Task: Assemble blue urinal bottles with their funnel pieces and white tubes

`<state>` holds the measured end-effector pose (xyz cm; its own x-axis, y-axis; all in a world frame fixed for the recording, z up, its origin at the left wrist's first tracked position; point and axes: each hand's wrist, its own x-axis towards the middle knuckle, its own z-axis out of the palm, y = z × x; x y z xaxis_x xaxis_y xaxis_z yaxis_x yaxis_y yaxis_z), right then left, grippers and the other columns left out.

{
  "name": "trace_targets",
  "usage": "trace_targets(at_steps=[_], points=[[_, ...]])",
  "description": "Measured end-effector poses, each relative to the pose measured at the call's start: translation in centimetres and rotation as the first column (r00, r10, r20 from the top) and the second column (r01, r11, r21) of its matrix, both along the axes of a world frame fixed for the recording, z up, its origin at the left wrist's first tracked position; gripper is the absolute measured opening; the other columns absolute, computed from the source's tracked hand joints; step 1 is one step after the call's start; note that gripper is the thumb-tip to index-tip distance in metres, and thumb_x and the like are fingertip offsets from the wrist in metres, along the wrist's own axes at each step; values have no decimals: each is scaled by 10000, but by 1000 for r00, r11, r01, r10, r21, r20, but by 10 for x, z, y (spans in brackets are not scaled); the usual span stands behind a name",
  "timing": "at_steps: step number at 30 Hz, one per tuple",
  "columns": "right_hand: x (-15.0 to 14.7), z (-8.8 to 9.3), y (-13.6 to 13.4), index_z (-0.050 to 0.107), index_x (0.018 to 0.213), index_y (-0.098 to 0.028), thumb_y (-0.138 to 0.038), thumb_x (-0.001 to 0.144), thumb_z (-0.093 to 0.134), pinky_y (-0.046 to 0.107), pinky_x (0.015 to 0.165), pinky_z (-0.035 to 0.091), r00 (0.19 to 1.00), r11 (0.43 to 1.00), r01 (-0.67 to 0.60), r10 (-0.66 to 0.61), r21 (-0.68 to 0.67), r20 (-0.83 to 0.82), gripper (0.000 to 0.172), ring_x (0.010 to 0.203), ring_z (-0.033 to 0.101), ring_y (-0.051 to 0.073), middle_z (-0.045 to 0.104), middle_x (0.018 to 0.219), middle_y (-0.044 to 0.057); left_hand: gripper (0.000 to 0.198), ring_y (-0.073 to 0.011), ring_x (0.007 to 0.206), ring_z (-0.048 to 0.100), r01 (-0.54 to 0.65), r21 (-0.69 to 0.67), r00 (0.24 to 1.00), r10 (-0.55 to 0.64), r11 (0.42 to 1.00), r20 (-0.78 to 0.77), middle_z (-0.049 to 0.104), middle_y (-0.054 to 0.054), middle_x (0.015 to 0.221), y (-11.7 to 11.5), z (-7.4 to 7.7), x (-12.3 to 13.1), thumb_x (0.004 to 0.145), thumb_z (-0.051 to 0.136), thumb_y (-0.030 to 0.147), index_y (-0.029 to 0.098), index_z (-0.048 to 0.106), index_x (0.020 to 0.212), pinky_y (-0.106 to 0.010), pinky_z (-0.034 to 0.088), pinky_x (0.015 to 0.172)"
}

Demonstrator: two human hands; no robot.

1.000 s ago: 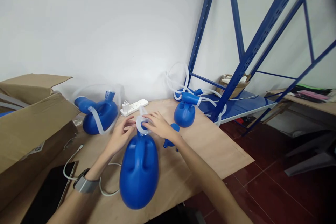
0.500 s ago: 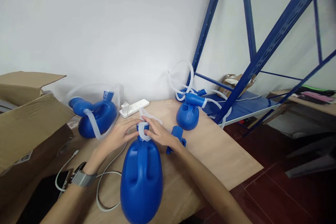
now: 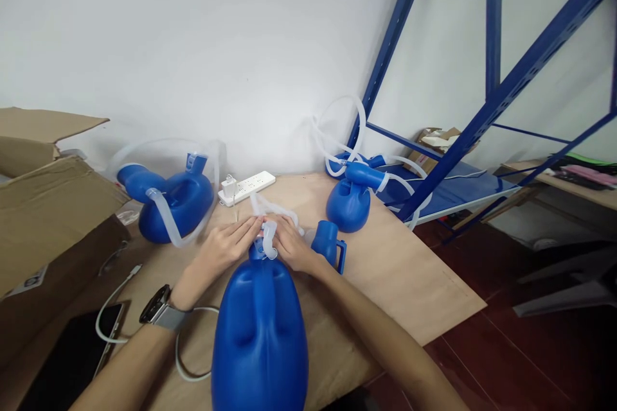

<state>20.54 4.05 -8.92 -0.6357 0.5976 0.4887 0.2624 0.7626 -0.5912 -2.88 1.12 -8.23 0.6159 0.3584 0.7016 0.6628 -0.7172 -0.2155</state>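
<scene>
Blue bottle: I have the blue bottle (image 3: 260, 340) front and centre on the table (image 3: 414, 289), its neck (image 3: 255, 252) pointing away from me. It sits nearer my camera than a second ago; its rounded base was whole in view then and now runs off my lower edge.
Left hand: the left hand (image 3: 227, 247) has its fingers drawn together, tips at the mouth of the neck. They were spread apart earlier. The thumb is hidden from me, so I can't tell whether it clamps anything.
Right hand: from the other side, the right hand (image 3: 294, 247) curls in against the neck, closer around it than before. I can't tell from here how firm the grip is.
Tube end: the short curled end of the translucent tube (image 3: 268, 239) lies between both hands over the neck; it looked more like an open hook at first.
Blue cup: the blue cup (image 3: 324, 241) rests just beside the right hand. The forearm partly hid it before; now I see its handle, facing right.
Surroundings: the cardboard box (image 3: 58, 205) has slid leftward in my view, while the white power strip (image 3: 253, 186) remains by the wall.
</scene>
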Motion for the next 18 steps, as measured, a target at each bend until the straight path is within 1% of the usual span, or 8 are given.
trace_targets(at_steps=[2,5,8,10,12,15,16,18], points=[[-1,-4,0,550,1484,-229,-428,1134,313,517,1267,308,1000,1000,11,-11,-3,2,467,1437,518,275,634,1465,142,461,-296,1121,781,-37,-1,999,37,999,19,751,-209,1316,-2,-1,4,1040,483,114,138,579,1491,-400,662,913],[-3,-4,0,545,1500,-250,-451,1122,370,538,1287,269,997,997,73,-73,-6,-16,463,1447,511,277,618,1496,127,471,-302,1262,718,-76,-29,994,78,997,72,716,-183,1395,-6,1,10,1047,482,115,179,584,1502,-424,627,1011],[-1,1,-5,583,1458,-266,-471,1106,426,572,1307,198,965,971,238,-237,-4,-111,437,1434,525,277,610,1498,116,432,-298,1359,651,-23,52,997,19,998,72,714,-147,1413,-9,6,11,1035,530,95,209,638,1437,-412,603,1050],[2,6,-16,610,1422,-274,-480,1108,417,573,1317,168,943,958,286,-285,-21,-170,423,1432,531,270,612,1485,109,395,-302,1351,656,5,107,999,-10,994,44,738,-144,1373,-10,8,10,1023,550,70,198,672,1375,-389,618,1011],[4,10,-31,585,1455,-273,-537,1067,510,570,1322,171,962,976,215,-219,-45,-165,476,1470,497,287,576,1527,115,376,-309,1339,663,7,92,1000,-9,996,21,751,-154,1346,-11,11,8,1022,535,56,180,688,1342,-382,627,993],[4,13,-50,476,1548,-250,-562,933,726,540,1304,268,975,979,114,-143,-170,-172,735,1525,430,314,481,1615,142,400,-304,1357,648,0,-19,1000,-1,1000,-24,733,-167,1372,-11,18,3,1040,471,63,172,688,1358,-405,609,1047],[3,13,-54,471,1542,-242,-530,909,759,516,1285,317,969,967,109,-155,-229,-192,752,1515,443,308,484,1610,145,419,-299,1366,641,-5,-50,999,3,999,-46,720,-168,1393,-12,22,1,1044,448,62,172,682,1374,-410,599,1069],[1,10,-54,550,1437,-232,-445,907,757,473,1239,395,956,938,109,-190,-329,-224,607,1436,526,286,568,1518,127,456,-284,1377,633,-13,-90,996,4,996,-93,692,-162,1438,-14,29,-4,1049,419,60,180,659,1418,-408,583,1096]])
